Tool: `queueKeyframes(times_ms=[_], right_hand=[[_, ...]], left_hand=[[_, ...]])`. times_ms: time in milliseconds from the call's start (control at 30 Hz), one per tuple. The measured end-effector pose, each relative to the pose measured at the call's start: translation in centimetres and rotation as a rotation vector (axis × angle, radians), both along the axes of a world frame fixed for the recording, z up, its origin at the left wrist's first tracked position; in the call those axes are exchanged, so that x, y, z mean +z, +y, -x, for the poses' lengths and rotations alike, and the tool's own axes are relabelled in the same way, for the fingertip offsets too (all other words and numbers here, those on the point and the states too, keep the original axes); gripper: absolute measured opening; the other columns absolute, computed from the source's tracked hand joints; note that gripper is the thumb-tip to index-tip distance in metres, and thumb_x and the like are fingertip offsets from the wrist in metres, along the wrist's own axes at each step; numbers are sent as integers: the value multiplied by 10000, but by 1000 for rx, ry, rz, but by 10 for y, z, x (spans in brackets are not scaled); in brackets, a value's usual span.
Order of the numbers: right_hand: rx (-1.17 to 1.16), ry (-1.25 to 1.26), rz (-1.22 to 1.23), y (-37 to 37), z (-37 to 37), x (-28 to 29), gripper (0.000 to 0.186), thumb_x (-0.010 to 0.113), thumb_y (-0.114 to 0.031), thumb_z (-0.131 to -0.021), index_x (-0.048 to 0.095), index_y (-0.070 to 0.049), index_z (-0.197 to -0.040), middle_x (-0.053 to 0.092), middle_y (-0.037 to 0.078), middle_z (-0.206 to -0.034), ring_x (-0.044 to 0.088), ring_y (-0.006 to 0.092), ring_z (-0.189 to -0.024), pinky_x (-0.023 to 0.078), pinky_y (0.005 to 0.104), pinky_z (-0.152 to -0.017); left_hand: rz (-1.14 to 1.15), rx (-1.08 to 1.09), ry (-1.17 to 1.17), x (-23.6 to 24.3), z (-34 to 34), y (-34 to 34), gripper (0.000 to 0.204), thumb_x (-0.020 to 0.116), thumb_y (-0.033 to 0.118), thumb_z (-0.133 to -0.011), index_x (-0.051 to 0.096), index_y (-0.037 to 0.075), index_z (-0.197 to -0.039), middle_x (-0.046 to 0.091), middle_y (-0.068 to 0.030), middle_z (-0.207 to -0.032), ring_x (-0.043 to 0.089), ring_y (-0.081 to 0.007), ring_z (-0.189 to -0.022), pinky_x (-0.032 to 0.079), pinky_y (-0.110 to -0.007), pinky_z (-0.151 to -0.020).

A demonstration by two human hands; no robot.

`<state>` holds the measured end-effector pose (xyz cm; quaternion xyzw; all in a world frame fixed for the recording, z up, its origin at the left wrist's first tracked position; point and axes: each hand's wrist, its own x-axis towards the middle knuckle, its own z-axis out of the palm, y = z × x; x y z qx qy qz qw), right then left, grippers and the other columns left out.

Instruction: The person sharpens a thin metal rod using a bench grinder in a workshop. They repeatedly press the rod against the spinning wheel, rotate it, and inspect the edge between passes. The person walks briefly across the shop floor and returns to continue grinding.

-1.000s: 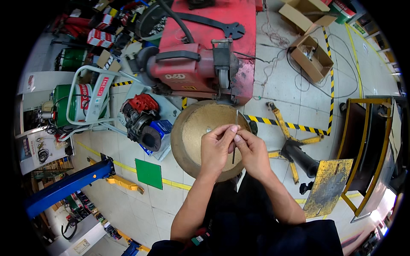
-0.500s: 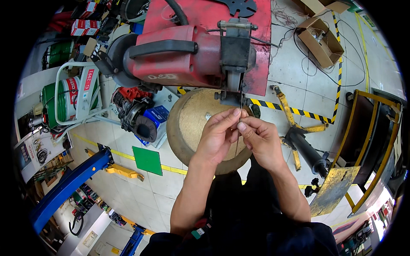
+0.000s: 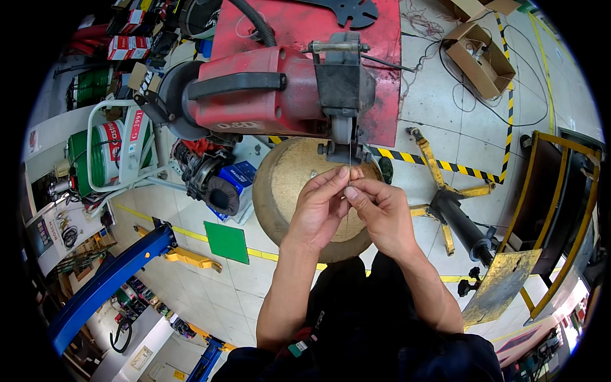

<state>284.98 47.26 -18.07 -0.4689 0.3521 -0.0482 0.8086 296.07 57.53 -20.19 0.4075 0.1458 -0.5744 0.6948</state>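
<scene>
A thin metal rod (image 3: 348,213) runs nearly straight away from me. Its far end reaches the tool rest of a red bench grinder (image 3: 254,114), close to the grinding wheel (image 3: 342,130); whether it touches the wheel I cannot tell. My left hand (image 3: 318,200) pinches the rod between thumb and fingertips. Just beside it, my right hand (image 3: 382,213) grips the same rod, thumb on top. The fingers of both hands nearly meet and hide the middle of the rod.
Below my hands stands a round drum (image 3: 280,191) with a tan top. A yellow-legged stand (image 3: 452,204) and an open cardboard box (image 3: 480,60) are on the right. On the left are a blue lift arm (image 3: 114,280), a green mat (image 3: 226,242) and a dark machine part (image 3: 203,175).
The view has shifted slightly, so the grinder appears a little further left and lower. Both hands keep hold of the rod at the tool rest, with the rod's near end slightly shifted.
</scene>
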Motion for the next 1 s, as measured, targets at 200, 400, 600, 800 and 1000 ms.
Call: queueKeyframes(times_ms=[200,400,600,800,1000], right_hand=[[-20,14,27,2,-2,-1,170,611,-93,-1003,691,51,-1048,669,10,-800,550,46,-767,450,232,-689],[5,17,34,4,-5,2,169,602,-93,-1007,687,52,-1018,656,12,-768,552,50,-740,440,231,-672],[-13,3,51,5,-7,0,166,599,-93,-1008,689,47,-1013,651,11,-760,554,52,-730,440,231,-668],[-19,3,58,6,-7,-2,167,614,-99,-1001,688,50,-1014,651,11,-755,547,49,-725,438,231,-665],[-34,-11,74,9,-8,-6,163,622,-101,-997,690,46,-1012,640,-1,-737,526,41,-704,424,231,-638]], left_hand=[[-31,13,-1,-2,0,-1,196,596,186,-1014,679,14,-1056,664,-71,-1090,621,-140,-993,486,-280,-911],[-4,34,-12,6,0,-4,208,615,188,-1005,673,4,-1083,664,-33,-1037,615,-103,-935,482,-258,-819],[23,32,-14,3,-2,-2,207,613,180,-1005,673,-1,-1087,662,-38,-1038,616,-113,-938,481,-266,-842],[10,46,-10,3,-1,-2,208,615,182,-1005,681,-1,-1078,664,-38,-1029,616,-111,-938,485,-256,-841],[29,54,-5,2,-2,0,203,626,165,-997,682,-7,-1089,671,-58,-1055,628,-126,-963,502,-270,-855]])
